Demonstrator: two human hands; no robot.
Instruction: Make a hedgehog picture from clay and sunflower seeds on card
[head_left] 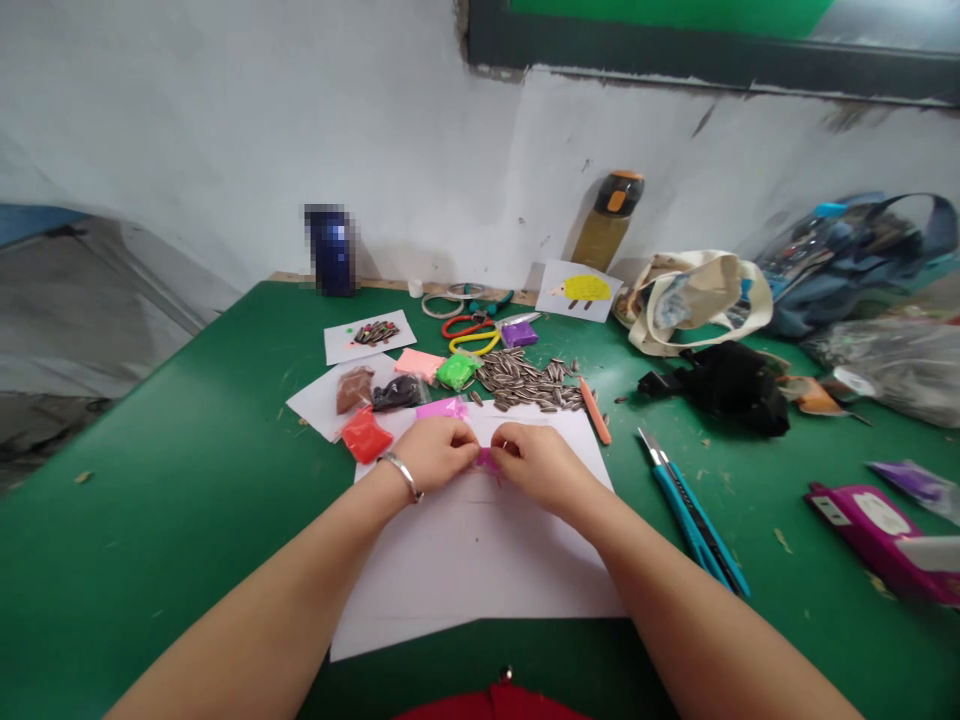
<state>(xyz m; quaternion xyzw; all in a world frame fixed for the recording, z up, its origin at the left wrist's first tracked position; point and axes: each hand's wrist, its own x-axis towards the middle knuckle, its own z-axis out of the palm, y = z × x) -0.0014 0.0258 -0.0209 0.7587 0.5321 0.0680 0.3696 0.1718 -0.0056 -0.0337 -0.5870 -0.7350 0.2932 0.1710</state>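
My left hand (436, 450), with a silver bangle at the wrist, and my right hand (536, 462) meet over a large white sheet of paper (480, 560). Their fingertips pinch a small magenta piece of modelling clay (487, 458) from both sides; the fingers hide part of it. Just beyond the left hand lies a pink clay packet (442, 408). A red clay packet (366, 435) is to its left, near brown (355, 388) and black (400, 392) ones. Sunflower seeds (525, 380) are heaped beyond the right hand, beside an orange stick-like tool (595, 410).
A teal box cutter (694, 520), blade out, lies right of the paper. Scissors (474, 342) and a green clay packet (458, 371) are farther back. Two decorated cards (577, 290) stand or lie near the wall. A bottle (609, 220), cloth bag (694, 300) and magenta case (885, 535) occupy the right.
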